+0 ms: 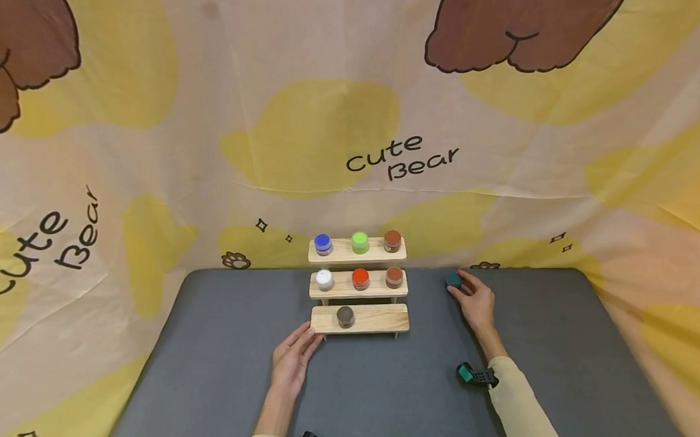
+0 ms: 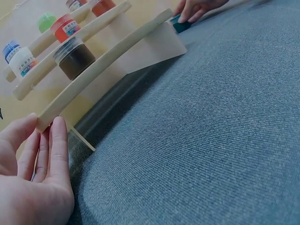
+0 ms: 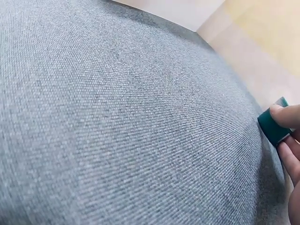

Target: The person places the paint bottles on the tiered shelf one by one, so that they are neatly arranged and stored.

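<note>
In the head view my left hand is at the front left corner of a three-tier wooden display rack. Thumb and fingers pinch the end of its lowest board in the left wrist view. On that board stands a dark grey-brown paint jar. To the right of the rack, my right hand grips a dark teal paint jar between thumb and fingers. In the right wrist view the teal jar is tilted close over the cloth, partly hidden by the fingers.
White, red and brown jars stand on the middle tier. The top tier bears blue, green and brown ones. A printed curtain hangs behind the grey table.
</note>
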Tool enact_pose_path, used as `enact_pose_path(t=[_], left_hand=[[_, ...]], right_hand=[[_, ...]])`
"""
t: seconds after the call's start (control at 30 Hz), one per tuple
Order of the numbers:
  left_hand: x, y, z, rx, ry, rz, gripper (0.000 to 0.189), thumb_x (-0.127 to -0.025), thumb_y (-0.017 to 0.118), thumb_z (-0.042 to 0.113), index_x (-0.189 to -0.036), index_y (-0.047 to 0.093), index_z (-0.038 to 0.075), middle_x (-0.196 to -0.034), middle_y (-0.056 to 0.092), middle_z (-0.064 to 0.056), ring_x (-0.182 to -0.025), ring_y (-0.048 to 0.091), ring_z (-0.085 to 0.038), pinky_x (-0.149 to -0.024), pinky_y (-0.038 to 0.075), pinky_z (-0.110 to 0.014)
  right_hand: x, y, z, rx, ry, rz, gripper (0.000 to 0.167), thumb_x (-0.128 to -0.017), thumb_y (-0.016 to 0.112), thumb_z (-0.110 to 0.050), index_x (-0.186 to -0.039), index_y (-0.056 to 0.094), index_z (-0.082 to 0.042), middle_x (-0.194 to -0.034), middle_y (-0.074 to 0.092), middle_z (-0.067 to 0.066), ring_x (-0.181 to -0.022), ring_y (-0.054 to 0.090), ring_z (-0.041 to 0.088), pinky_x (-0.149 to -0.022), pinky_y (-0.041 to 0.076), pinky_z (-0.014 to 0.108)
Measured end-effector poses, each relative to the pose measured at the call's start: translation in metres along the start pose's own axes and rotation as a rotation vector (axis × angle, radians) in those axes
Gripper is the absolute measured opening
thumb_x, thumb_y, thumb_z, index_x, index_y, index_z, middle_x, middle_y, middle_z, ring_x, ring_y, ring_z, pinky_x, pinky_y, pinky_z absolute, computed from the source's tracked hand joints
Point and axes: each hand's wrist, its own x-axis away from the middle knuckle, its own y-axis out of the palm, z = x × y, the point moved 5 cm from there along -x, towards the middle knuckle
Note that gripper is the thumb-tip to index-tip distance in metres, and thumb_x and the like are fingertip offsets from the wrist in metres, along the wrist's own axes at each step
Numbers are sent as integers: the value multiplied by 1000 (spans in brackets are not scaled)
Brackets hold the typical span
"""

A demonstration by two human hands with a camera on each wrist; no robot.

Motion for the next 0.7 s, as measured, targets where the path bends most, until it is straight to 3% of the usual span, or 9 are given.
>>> enact_pose_path(t=[0.27, 0.47, 0.7], left_hand=[[0, 0, 0, 6, 1, 0, 51, -93, 63, -4, -137, 42, -17, -112, 63, -12, -95, 68, -16, -98, 57, -31], [1, -1, -2, 4, -5, 16, 51, -92, 64, -4, -136, 43, -17, -112, 63, -13, -94, 68, -17, -96, 58, -32], [1, 0, -1, 12, -3, 0, 51, -92, 64, -3, -137, 42, -16, -112, 63, -12, -94, 67, -16, -98, 57, -31]], right_hand=[[2, -3, -1, 16, -16, 9, 46, -86, 76, -7, -130, 61, 0, -131, 57, 26, -113, 61, 41, -92, 57, 48], [5, -5, -2, 39, -45, 23, 44, -84, 77, -7, -126, 64, 1, -125, 60, 28, -107, 63, 41, -85, 62, 41], [10, -6, -10, 38, -2, -9, 46, -86, 77, -9, -129, 62, -2, -129, 60, 23, -113, 62, 38, -92, 58, 46]])
